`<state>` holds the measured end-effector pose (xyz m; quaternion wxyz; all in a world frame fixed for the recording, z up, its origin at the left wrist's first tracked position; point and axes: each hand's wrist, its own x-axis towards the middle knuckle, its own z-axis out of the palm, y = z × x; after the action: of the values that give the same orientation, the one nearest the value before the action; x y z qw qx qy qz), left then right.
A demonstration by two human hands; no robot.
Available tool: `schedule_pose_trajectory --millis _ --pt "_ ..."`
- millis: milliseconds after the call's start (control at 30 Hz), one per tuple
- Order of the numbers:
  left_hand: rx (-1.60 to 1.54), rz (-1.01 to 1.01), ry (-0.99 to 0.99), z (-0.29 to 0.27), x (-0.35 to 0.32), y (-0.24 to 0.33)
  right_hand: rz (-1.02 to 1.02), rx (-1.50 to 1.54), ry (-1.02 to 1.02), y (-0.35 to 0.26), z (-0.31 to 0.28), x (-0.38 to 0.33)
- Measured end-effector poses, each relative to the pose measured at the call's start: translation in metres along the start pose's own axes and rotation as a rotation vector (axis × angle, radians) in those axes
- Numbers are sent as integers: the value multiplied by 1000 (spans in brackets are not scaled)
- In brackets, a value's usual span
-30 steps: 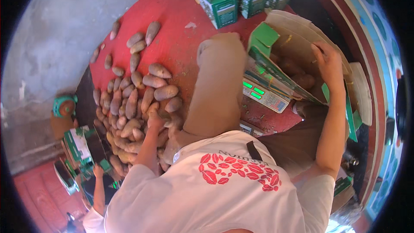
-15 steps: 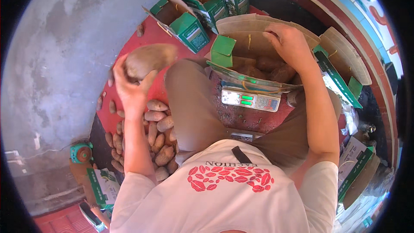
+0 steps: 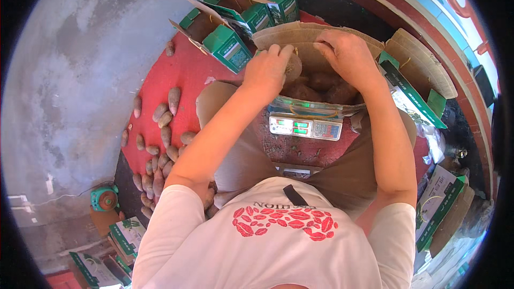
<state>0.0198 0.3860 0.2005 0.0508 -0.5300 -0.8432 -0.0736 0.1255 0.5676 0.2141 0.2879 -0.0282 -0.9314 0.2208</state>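
My left hand (image 3: 266, 72) is closed around a brown sweet potato (image 3: 293, 68) over the left side of an open cardboard box (image 3: 300, 48). Several more sweet potatoes (image 3: 342, 94) lie inside the box, partly in shadow. At the box's raised back flap is my right hand (image 3: 350, 56), fingers curled in; whether they grip the flap or something small is hidden. Directly in front of the box, between my knees, sits a digital scale display (image 3: 305, 127) with lit green readouts.
Loose sweet potatoes (image 3: 166, 135) are scattered on the red floor covering (image 3: 155, 77) to my left. Open green boxes (image 3: 230, 45) stand beyond them. Another opened box (image 3: 415, 93) adjoins on the right. A grey wall (image 3: 69, 75) bounds the left side.
My left hand has carried the sweet potato from the far left over to the box. The right hand stays at the back flap. My view has shifted slightly.
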Motion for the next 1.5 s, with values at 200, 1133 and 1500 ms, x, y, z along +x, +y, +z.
schedule_pose_trajectory --millis 200,1133,1500 --pt "-167 -74 248 -18 -20 -23 -15 -22 -14 1 2 -2" --pt "-373 -921 -272 170 -387 -132 17 -91 -198 3 23 -2" --pt "-274 -1247 -726 322 -536 -143 7 -81 -244 1 30 -1"
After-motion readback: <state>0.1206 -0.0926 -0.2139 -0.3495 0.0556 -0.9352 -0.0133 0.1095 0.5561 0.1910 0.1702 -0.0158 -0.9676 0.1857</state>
